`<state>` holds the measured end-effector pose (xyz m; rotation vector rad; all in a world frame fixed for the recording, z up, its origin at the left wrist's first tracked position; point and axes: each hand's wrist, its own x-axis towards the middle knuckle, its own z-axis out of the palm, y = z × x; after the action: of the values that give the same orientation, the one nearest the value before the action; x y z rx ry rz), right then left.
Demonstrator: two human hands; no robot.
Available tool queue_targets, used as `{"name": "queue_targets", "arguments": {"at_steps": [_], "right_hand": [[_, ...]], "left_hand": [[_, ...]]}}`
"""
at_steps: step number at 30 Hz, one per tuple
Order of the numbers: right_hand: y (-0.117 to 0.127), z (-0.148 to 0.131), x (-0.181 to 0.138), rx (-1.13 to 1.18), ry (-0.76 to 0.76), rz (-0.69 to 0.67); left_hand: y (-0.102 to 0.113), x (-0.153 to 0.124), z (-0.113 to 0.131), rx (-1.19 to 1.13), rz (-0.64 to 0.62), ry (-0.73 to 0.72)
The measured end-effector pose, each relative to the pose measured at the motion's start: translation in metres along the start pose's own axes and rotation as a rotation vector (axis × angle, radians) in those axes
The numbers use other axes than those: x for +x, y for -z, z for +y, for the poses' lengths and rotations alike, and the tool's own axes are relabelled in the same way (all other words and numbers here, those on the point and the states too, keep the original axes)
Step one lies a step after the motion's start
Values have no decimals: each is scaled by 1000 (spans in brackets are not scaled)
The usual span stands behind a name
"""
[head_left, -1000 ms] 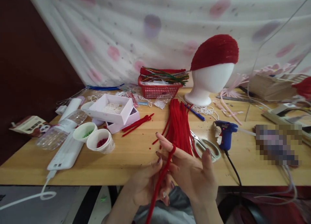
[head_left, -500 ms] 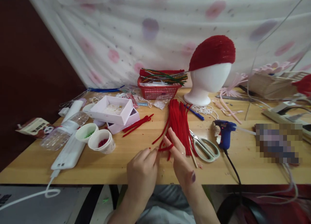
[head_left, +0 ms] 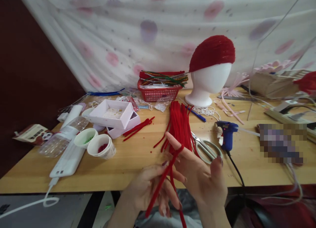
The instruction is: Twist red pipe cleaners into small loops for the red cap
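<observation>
A red pipe cleaner point(head_left: 158, 192) is bent over the index finger of my right hand point(head_left: 201, 177), its two legs crossing below and hanging towards me. That hand is palm up, with the thumb spread wide and the index finger stretched out. My left hand point(head_left: 145, 185) pinches the pipe cleaner where the legs cross; its other fingers lie loosely behind the strands. Just beyond both hands lies a thick bundle of red pipe cleaners point(head_left: 179, 122). Scissors point(head_left: 207, 150) with pale green handles rest beside the bundle, partly behind my right hand.
Right of the scissors stands a blue glue gun point(head_left: 229, 135) with a black cord. A white foam head point(head_left: 209, 81) wears a red cap. Left are paper cups point(head_left: 102, 146) of beads, white boxes point(head_left: 111, 112) and a power bank point(head_left: 67, 158). A red basket point(head_left: 159, 93) stands behind.
My hands have come nearer and turned palm up. The red pipe cleaner now shows as a loop over my right index finger with crossed legs. The view has shifted slightly.
</observation>
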<state>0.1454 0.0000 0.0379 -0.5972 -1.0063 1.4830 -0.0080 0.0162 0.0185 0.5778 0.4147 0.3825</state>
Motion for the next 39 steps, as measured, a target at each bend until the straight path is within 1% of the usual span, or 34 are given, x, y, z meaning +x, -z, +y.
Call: {"name": "queue_targets", "arguments": {"at_steps": [1,2,5,7,11,13,14,15,17,19,20,21,22,23,24,25,26,27,28,30,32,33,34,36,37,39], "right_hand": [[1,0,0,0,-7,-6],[3,1,0,8,-19,-13],[8,5,0,88,-38,-47],[8,6,-1,136,-32,-61],[5,6,-3,162,-40,-68],[4,7,-5,131,-16,-76],[4,8,-5,104,6,-75],[6,9,-5,71,29,-72],[9,13,-6,-58,89,-42],[12,17,-7,-279,165,13],[12,19,-8,-390,206,42],[12,19,-9,-479,241,66],[12,19,-10,-535,265,87],[11,18,-11,-552,276,100],[9,17,-11,-547,281,111],[8,14,-11,-546,288,121],[6,12,-11,-531,280,123],[5,9,-10,-491,255,121],[4,6,-8,-422,217,114],[1,2,-6,-222,136,84],[0,0,-4,-15,94,30],[0,0,-3,52,89,1],[0,0,-2,101,82,-26],[1,2,-2,165,57,-47],[1,3,-2,183,50,-45],[2,4,-2,203,50,-40]], "left_hand": [[3,2,-4,-61,-50,13],[5,3,-9,-111,-65,-3],[8,9,-21,-196,-16,-100],[6,11,-24,-203,27,-158],[-3,11,-13,-200,157,-276],[-10,8,-3,-93,240,-344],[-13,7,1,36,294,-394],[-16,6,5,225,366,-450],[-23,4,10,750,566,-579],[-28,5,8,1294,802,-725],[-30,6,6,1519,899,-789],[-32,7,3,1684,966,-841],[-33,9,0,1777,1007,-878],[-34,10,-2,1791,1021,-884],[-35,11,-4,1733,1009,-859],[-36,11,-5,1605,967,-807],[-35,11,-5,1416,896,-732],[-34,10,-4,1183,791,-640],[-31,9,-4,928,655,-536],[-22,8,-6,441,348,-327],[-10,10,-13,72,77,-148],[-4,11,-18,-60,-29,-84],[1,13,-23,-163,-104,-54],[8,17,-32,-292,-206,-81],[10,19,-36,-318,-240,-113],[9,22,-38,-326,-255,-184]]}}
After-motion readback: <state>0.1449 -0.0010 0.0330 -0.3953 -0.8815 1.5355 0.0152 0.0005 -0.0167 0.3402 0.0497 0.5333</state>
